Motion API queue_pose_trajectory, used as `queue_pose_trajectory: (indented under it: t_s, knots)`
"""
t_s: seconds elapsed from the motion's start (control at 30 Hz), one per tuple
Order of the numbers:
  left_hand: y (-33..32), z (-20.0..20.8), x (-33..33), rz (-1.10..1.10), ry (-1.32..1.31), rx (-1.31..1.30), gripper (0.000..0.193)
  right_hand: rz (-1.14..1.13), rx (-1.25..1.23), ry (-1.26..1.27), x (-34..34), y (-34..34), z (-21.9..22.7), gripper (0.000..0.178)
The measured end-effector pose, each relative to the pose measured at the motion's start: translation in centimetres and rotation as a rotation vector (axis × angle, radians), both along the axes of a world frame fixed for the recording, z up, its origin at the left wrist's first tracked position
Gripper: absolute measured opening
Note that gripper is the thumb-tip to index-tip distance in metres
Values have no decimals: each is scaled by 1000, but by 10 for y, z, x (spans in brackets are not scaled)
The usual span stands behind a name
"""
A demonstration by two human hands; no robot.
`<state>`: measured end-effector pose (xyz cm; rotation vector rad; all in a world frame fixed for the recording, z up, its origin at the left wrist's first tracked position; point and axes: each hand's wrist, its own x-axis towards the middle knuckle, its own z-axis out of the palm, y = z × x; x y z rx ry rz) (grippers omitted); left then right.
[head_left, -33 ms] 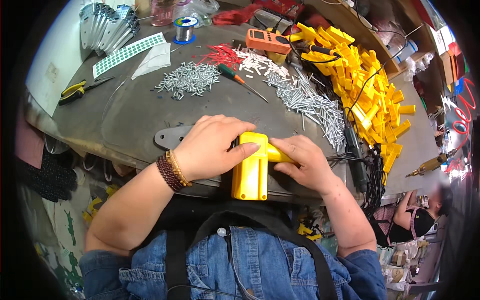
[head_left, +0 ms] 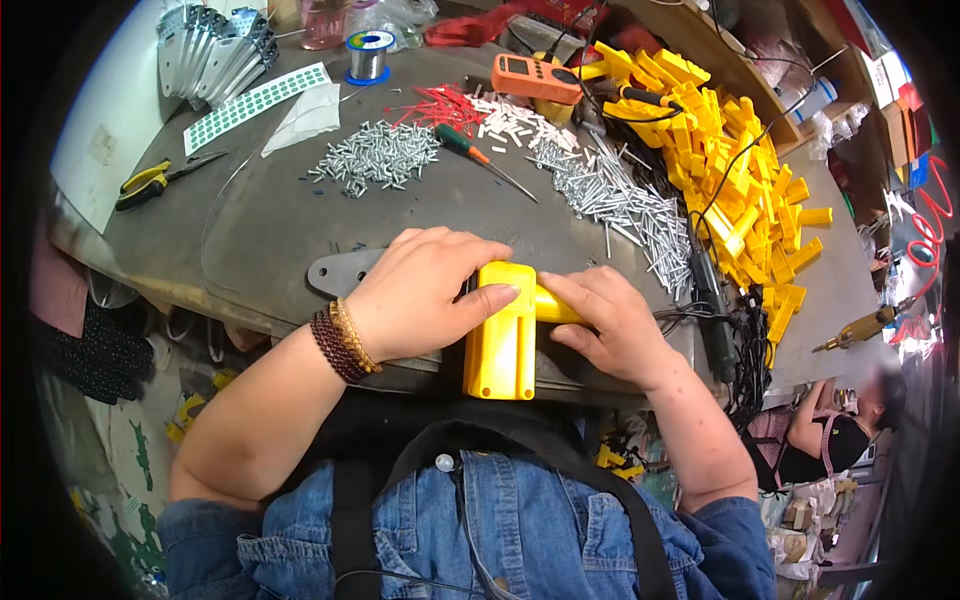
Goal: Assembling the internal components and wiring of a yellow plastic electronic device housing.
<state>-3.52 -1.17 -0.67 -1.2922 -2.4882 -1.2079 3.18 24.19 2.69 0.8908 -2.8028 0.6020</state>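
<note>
A yellow plastic housing [head_left: 505, 345], block-shaped with a rounded top and a handle-like stub [head_left: 556, 307] out to the right, is held upright at the table's front edge. My left hand [head_left: 425, 290] is closed round its left side, thumb across the front face. On the stub my right hand [head_left: 610, 325] is closed, thumb below and fingers above. A flat grey metal plate with holes [head_left: 335, 272] lies partly under my left hand. Beyond the hands a green-and-orange screwdriver [head_left: 485, 162] rests beside a pile of short screws [head_left: 375, 158].
Long screws [head_left: 630, 205] and a large heap of yellow housings [head_left: 735, 170] fill the right side. A soldering iron [head_left: 712, 310] with cables lies near them. An orange multimeter [head_left: 537, 78], solder spool [head_left: 370, 57] and pliers [head_left: 160, 183] sit farther back. A person [head_left: 825, 430] is at far right.
</note>
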Motion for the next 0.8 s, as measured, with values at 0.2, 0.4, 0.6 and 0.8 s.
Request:
queue_pose_trajectory:
  t_s: [0.2, 0.4, 0.6, 0.8]
  knots:
    - [-2, 0, -12, -104, -96, 38, 37, -274, 257, -713, -41, -18, 37, 37]
    - [4, 12, -14, -107, -116, -11, 36, -102, 392, -126, -38, -16, -1, 40]
    - [39, 37, -22, -217, 28, -299, 61, -279, 330, -180, -32, -21, 2, 41]
    - [72, 49, -6, -175, -39, -629, 47, -323, 462, 170, -30, 42, 29, 16]
